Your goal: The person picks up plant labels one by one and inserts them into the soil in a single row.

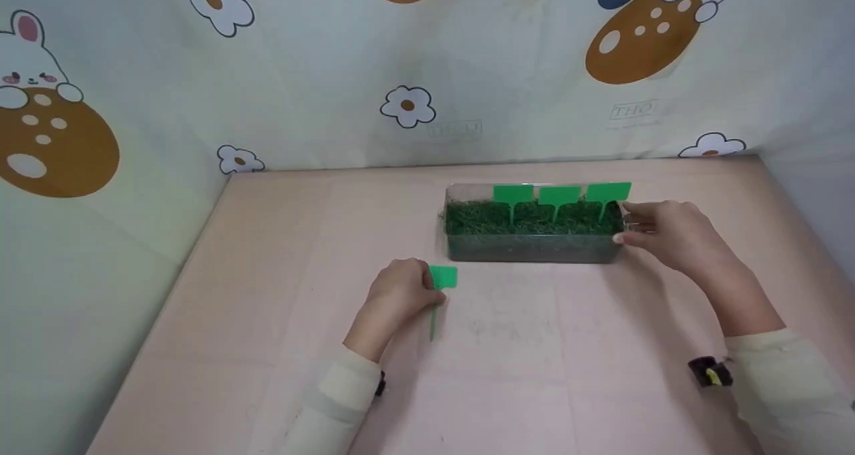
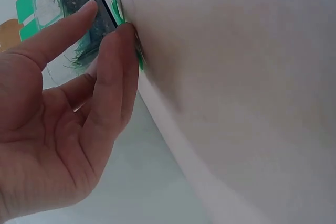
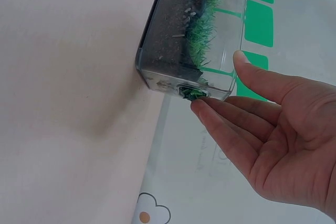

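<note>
My left hand (image 1: 401, 288) is low over the pink surface, its fingertips at a green plant label (image 1: 443, 276) with a thin pointed stem. In the left wrist view the label (image 2: 115, 6) passes behind the fingertips, close along the surface, while the thumb (image 2: 79, 22) stands apart from the fingers. My right hand (image 1: 674, 231) touches the right end of a clear planter box (image 1: 528, 249) filled with dark soil and grass. Its fingers (image 3: 215, 121), nearly straight, reach the end wall, and the thumb (image 3: 244, 61) lies at the upper rim.
Green labels (image 1: 559, 194) stand upright in a row along the grass (image 1: 474, 218), towards the box's right half. Behind the table (image 1: 287, 274) hangs a pale printed cloth (image 1: 300, 74) with flowers and rabbits, which also rises along both sides.
</note>
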Available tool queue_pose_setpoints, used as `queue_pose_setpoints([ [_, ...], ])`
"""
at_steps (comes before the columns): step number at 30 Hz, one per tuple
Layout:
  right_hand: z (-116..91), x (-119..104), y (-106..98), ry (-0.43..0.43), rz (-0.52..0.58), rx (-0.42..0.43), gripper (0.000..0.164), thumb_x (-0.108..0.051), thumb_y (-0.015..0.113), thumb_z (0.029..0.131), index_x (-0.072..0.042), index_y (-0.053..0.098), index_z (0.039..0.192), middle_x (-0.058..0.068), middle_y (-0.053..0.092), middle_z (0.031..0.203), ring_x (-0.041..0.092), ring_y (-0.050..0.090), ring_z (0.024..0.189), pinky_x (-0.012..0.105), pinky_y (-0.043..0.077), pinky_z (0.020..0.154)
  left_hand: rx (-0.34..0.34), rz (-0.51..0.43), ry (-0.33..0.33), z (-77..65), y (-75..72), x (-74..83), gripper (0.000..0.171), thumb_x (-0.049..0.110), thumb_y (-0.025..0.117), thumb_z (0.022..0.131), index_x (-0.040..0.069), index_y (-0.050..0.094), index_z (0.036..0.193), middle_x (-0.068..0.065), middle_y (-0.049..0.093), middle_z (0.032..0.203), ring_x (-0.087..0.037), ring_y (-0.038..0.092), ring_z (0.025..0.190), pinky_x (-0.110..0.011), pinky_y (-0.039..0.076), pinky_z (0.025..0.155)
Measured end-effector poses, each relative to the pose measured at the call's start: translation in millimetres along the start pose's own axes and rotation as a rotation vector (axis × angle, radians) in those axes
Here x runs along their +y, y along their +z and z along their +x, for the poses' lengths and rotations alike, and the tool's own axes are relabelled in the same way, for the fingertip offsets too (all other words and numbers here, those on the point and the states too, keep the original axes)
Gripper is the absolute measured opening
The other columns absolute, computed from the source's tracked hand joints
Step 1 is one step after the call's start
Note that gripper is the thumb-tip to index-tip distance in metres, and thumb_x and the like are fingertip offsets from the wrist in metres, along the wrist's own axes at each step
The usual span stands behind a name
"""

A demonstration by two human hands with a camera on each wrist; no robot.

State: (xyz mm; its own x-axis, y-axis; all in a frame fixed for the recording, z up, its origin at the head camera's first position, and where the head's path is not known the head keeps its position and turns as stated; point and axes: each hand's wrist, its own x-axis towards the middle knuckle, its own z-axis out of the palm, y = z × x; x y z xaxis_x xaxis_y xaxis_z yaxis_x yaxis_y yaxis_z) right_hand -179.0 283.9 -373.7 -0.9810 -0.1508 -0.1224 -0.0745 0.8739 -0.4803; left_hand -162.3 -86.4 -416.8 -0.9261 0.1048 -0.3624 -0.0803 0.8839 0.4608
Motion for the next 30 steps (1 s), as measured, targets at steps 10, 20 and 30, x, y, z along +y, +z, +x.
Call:
queue_pose_setpoints([
  [10,-1.0,-0.8,1.2,-0.002,-0.012,0.014,0.065,-0.024,0.073,0.092,0.006,0.046,0.144,0.029,0.063,0.126,0.046,0.06,0.119,0.062,0.046,0.099,0.006,0.096,-0.015,0.1,3.8,4.4,0.041,0.015,0.075,0.087,0.012,0.052,0.053,0.003,0.045,0.053,-0.013,0.042,0.053,-0.024,0.036,0.049],
  [20,-1.0,-3.5,0.6,0.017,-0.002,0.003,0.065,-0.022,0.072,0.092,0.005,0.044,0.145,0.028,0.062,0.128,0.046,0.06,0.12,0.06,0.047,0.098,-0.038,-0.053,0.041,-5.3,-5.4,-4.0,0.029,0.009,0.069,0.087,0.013,0.058,0.06,0.005,0.047,0.056,-0.012,0.043,0.053,-0.023,0.035,0.049],
  [30,-1.1,-3.3,0.8,0.014,0.004,0.002,0.065,-0.022,0.072,0.092,0.005,0.045,0.145,0.028,0.063,0.128,0.046,0.06,0.12,0.06,0.047,0.098,-0.001,-0.187,0.186,-5.1,-16.8,-7.9,0.01,0.009,0.065,0.093,0.009,0.063,0.083,0.0,0.054,0.069,-0.013,0.046,0.061,-0.024,0.037,0.056],
])
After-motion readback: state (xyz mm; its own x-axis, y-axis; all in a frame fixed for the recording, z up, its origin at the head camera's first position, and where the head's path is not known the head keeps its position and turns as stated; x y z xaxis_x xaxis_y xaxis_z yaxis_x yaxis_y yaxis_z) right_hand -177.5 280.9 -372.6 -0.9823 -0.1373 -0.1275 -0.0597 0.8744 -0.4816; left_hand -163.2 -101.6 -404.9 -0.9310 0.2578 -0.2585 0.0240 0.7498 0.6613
